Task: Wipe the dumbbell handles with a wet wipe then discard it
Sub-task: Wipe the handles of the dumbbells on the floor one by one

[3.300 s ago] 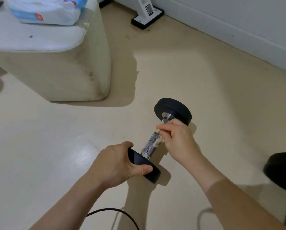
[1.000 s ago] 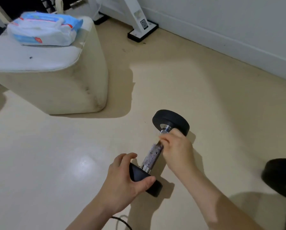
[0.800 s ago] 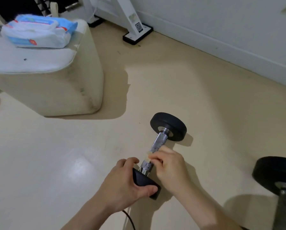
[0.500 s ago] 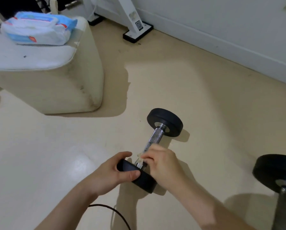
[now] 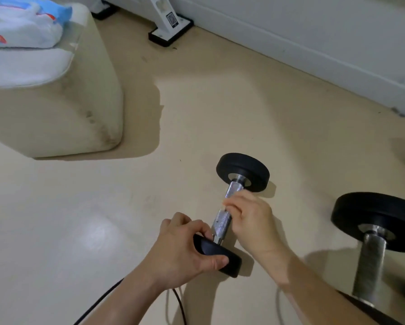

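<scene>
A small dumbbell with black end weights and a knurled metal handle lies on the beige floor. My left hand grips its near black weight from the left. My right hand is closed around the middle of the handle, with only a pale sliver of the wet wipe showing at my fingertips. The handle is bare above and below my right hand. A second, larger dumbbell lies at the right edge.
A cream ottoman stands at the upper left with a blue-and-white pack of wipes on top. A white stand foot sits by the wall's baseboard. A black cable runs under my left arm.
My right hand has slid from the near end of the handle up toward its middle. My left hand keeps its hold on the near weight. The view has shifted left.
</scene>
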`<state>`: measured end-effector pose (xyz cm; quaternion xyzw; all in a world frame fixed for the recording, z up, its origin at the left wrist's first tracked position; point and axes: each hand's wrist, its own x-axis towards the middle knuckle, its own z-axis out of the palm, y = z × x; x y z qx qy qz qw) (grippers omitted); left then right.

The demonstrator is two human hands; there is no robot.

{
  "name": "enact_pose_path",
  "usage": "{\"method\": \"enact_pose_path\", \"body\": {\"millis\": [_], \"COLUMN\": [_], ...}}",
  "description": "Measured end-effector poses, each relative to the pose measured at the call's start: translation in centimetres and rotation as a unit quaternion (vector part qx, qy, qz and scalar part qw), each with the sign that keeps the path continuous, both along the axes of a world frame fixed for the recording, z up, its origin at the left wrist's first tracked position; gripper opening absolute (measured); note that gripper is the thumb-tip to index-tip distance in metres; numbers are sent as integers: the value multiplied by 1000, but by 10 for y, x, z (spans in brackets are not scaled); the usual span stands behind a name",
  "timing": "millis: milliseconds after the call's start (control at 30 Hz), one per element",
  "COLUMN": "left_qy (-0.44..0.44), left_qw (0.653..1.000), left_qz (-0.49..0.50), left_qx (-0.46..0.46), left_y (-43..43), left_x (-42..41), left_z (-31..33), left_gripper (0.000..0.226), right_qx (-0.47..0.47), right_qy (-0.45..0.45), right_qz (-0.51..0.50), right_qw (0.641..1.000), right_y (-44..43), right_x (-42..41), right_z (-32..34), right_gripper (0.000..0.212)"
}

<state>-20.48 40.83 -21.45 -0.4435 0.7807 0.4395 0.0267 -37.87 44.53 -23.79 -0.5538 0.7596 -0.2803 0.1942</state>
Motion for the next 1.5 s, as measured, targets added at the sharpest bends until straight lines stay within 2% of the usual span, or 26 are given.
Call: {"method": "enact_pose_path", "body": {"millis": [100,133,200,267,300,400,467,533,600,700,767,867,933,1033,1100,1133,1233,1267,1333,1367,1400,1433,1500], "left_qy": [-23,-33,-30,-1,4,26,91,150,153,115,114,135,149,177,203,218,209,194,181,159,125,97,72], "left_qw": [1000,999,999,1000,1000,996,975,937,922,930,922,914,910,905,895,882,856,850,854,868,887,901,910], "left_qz": [1,-4,-3,10,14,59,129,204,237,259,289,302,308,343,369,394,472,490,488,470,445,423,407], "left_qx": [-9,-17,-22,-17,-11,64,159,241,264,235,232,237,234,181,150,140,27,-8,-26,-19,-8,2,23], "left_y": [0,0,2,2,-1,-19,-28,-30,-27,-27,-31,-32,-30,-27,-29,-32,-47,-50,-51,-51,-50,-51,-57], "left_x": [-5,-6,-5,1,5,22,38,49,50,44,43,46,45,50,57,59,64,64,61,61,61,63,66], "left_z": [2,2,3,3,2,3,1,-1,-4,-8,-10,-13,-14,-17,-15,-16,-16,-16,-10,-7,-7,-8,-7], "left_gripper": [48,50,51,47,46,39,31,29,46,70,70,65,67,70,62,51,3,9,9,18,37,56,72], "right_qx": [47,40,-12,-48,-42,-48,-53,-101,-104,-83,-32,50,26,-35,-22,2,81,77,10,-25,-42,-43,-24], "right_qy": [6,52,108,80,58,-39,-69,-65,-69,-114,-142,-257,-286,-257,-257,-268,-308,-312,-319,-319,-308,-286,-262], "right_qz": [121,140,66,-48,-69,-5,17,-65,-135,-146,-113,-70,-157,-263,-247,-216,-101,-96,-164,-200,-216,-212,-182], "right_qw": [992,988,992,994,995,998,996,991,983,979,983,963,945,929,934,939,942,942,933,926,926,933,947], "right_y": [16,5,-20,-22,-13,18,9,-21,-52,-59,-35,-12,-32,-62,-58,-50,-40,-47,-72,-88,-102,-111,-115], "right_x": [5,-2,-23,-23,-13,15,13,7,12,38,58,63,48,38,56,68,87,86,79,77,78,83,101], "right_z": [5,3,-6,-11,-14,-13,-7,-8,-12,-14,-12,-4,-10,-15,-17,-17,-14,-13,-11,-9,-8,-7,-7], "right_gripper": [20,26,29,22,21,17,17,20,24,25,24,22,20,23,23,22,18,15,13,14,15,16,17]}}
